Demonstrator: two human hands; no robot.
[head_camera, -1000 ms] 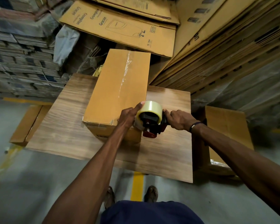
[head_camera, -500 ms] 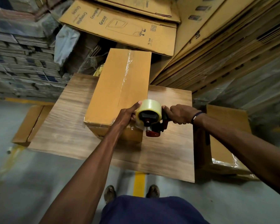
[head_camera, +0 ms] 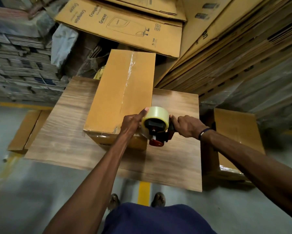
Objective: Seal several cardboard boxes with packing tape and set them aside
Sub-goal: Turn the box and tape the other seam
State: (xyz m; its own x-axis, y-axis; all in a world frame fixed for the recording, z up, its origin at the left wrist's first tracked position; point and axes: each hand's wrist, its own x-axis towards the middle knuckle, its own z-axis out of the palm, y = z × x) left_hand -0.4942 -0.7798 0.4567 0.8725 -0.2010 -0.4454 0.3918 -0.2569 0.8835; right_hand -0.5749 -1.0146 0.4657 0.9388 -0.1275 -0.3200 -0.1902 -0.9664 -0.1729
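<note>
Nearest the person, both hands meet at the near right corner of the long tan cardboard box [head_camera: 120, 97]. The right hand [head_camera: 186, 125] is clamped round the handle of the red-and-black tape dispenser with its roll of clear packing tape [head_camera: 156, 125]. The left hand [head_camera: 133, 122] is curled against the roll's left side, thumb stretched up along the rim; whether its fingers pinch the tape end is hidden behind the roll.

Over the last second little has moved: the dispenser has stayed at the box's near end, shifting only slightly, and the grip of both hands is unchanged. I judge the strip along the top seam is laid and the person is finishing it off over the near edge, cutting or pressing it down; the box would then be ready to set aside.

The box lies flat on the wood-grain desk [head_camera: 66, 132], its long axis running away from the person, the far end leaning a little right and overhanging the desk's back edge. A glossy strip of tape follows that axis along the top.

Beyond lie flattened printed cartons [head_camera: 125, 26].
</note>
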